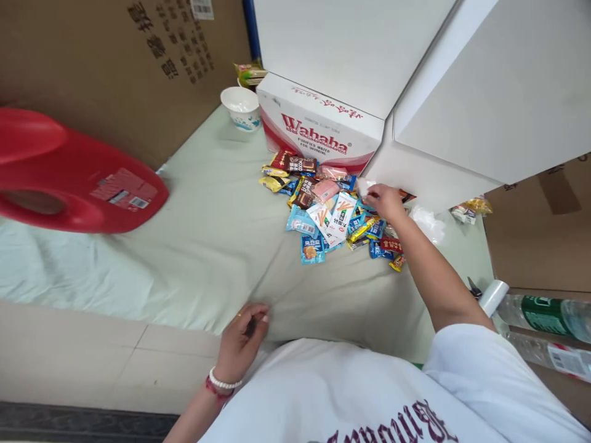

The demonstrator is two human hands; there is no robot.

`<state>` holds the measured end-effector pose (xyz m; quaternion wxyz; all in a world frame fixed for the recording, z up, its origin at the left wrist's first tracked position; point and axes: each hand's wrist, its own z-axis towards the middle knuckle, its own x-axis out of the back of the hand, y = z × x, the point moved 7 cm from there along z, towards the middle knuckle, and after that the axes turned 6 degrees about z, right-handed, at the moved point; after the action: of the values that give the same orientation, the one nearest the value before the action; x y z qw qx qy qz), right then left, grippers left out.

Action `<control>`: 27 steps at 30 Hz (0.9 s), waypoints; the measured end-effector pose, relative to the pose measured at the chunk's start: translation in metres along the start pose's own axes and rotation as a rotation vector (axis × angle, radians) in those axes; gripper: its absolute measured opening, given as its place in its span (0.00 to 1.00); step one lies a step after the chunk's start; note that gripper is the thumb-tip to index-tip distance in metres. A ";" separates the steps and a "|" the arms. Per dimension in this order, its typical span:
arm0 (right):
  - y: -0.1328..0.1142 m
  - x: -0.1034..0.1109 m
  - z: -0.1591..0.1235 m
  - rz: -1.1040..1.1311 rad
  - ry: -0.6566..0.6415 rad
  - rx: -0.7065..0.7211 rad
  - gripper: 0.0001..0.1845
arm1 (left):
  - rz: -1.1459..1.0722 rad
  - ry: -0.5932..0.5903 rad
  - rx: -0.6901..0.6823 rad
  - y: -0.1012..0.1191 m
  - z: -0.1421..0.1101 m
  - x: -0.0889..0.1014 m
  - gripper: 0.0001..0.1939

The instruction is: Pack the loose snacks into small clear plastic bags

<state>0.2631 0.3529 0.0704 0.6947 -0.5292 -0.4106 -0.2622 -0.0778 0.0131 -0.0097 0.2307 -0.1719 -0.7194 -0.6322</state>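
Loosely curled, the left hand [242, 346] has its fingers released beside creased, pale-green cloth [207, 246]. The right hand's [386, 202] fingertips bend against a crinkled, whitish scrap [364, 186]; whether they grasp it I cannot tell. Just left of those fingers spread glossy snack packets [325, 191], 2 being slim white sachets [342, 215]; beyond stands a boxy cardboard carton [318, 132].

The snack packets [342, 212] are glossy crinkled plastic, the red jug [78, 175] smooth shiny plastic, the Wahaha carton [318, 132] smooth card, the table cover [203, 240] creased matt cloth
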 end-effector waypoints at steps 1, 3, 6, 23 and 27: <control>0.003 0.009 -0.011 0.180 0.075 -0.074 0.06 | -0.032 -0.001 0.011 0.000 -0.001 0.002 0.13; 0.004 0.017 -0.048 0.603 0.213 -0.237 0.11 | -0.093 -0.037 0.003 0.009 0.001 0.001 0.13; -0.022 -0.006 -0.118 1.006 0.260 -0.403 0.16 | -0.197 -0.123 -0.072 0.043 0.019 -0.013 0.13; -0.079 -0.069 -0.221 1.546 0.151 -0.645 0.13 | -0.556 -0.081 0.128 0.051 0.098 -0.052 0.21; -0.079 -0.066 -0.214 1.475 0.183 -0.562 0.10 | -0.480 -0.090 0.047 0.065 0.085 -0.024 0.21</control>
<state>0.2276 0.1209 0.0333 0.5606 -0.7964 0.1862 0.1293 -0.0325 0.1078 0.0226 0.0458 -0.0187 -0.7636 -0.6438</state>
